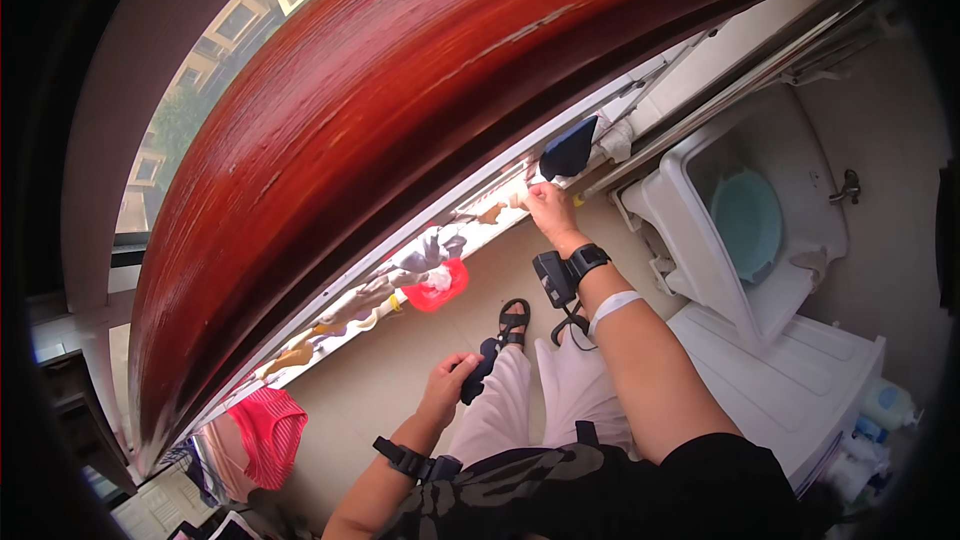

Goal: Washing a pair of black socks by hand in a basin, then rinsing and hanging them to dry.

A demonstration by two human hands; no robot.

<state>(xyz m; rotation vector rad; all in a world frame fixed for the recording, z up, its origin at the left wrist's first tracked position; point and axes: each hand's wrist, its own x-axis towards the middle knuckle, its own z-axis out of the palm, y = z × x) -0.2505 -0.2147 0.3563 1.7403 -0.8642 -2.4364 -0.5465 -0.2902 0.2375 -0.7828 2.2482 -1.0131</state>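
My left hand (pixel 453 384) holds a dark navy cloth item (pixel 482 373) in front of my legs, pinched between thumb and fingers. My right hand (pixel 551 210) reaches up to a bright metal rail (pixel 480 199) hung with small laundry. Its fingertips are drawn together beside a pale item, but glare hides whether they grip it. Just beyond that hand hangs a dark blue cloth (pixel 568 148). Grey cloth pieces (pixel 424 249), a tan one (pixel 296 358) and a red plastic-looking item (pixel 435 285) line the rail further left.
A large reddish-brown wooden beam (pixel 450 67) crosses close above. To the right, a white laundry sink (pixel 694 240) holds a turquoise basin (pixel 745 225), with a tap (pixel 847 187) behind. Beside it are a white lidded unit (pixel 780 360) and bottles (pixel 885 405). Red striped underwear (pixel 274 435) hangs lower left.
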